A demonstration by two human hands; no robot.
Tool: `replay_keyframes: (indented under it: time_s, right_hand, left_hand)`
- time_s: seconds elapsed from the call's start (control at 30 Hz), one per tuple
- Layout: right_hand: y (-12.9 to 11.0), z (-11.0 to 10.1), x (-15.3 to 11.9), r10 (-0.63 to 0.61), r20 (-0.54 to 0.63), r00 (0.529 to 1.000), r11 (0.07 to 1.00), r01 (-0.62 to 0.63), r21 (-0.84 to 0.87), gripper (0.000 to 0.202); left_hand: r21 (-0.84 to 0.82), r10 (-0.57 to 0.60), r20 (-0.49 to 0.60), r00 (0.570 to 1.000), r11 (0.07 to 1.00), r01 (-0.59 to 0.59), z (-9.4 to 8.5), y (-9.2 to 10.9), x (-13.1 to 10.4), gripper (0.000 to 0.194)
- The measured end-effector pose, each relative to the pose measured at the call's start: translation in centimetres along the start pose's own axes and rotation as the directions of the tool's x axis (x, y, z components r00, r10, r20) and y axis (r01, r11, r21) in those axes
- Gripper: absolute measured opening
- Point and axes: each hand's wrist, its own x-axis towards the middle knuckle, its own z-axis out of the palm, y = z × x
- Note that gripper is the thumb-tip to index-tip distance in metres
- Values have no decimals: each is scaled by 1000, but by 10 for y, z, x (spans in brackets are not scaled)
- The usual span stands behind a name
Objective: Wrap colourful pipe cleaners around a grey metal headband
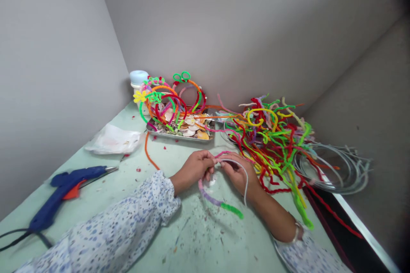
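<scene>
A thin headband hoop is held above the table between my two hands. Its right end (246, 181) is bare and whitish-grey, while the other part (209, 197) is wrapped in pink, purple and green pipe cleaner. My left hand (197, 165) pinches the hoop near the top of its curve. Close beside it, my right hand (241, 175) has its fingers closed on a pink pipe cleaner (222, 153), right at the hoop. The fingertips partly hide where the pipe cleaner meets the hoop.
Finished colourful headbands (179, 89) stand on a metal tray (173, 137) of shells. A pile of pipe cleaners (275, 132) and clear hoops (349, 170) lies right. At left are a blue glue gun (60, 192), a plastic bag (113, 140) and a lidded bottle (139, 77).
</scene>
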Motion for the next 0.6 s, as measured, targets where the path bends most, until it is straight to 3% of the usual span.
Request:
replay_keyframes:
  time_s: [0.17,0.6]
  right_hand:
    - [4,-2,-2,-65,3,998,997,65,-28,15]
    - [1,-2,-3,-119,-7,993,991,118,-65,17]
  left_hand:
    - [30,-70,37,997,997,69,-1,9,-1,18]
    - [-15,-63,111,992,998,65,-8,5,3,19]
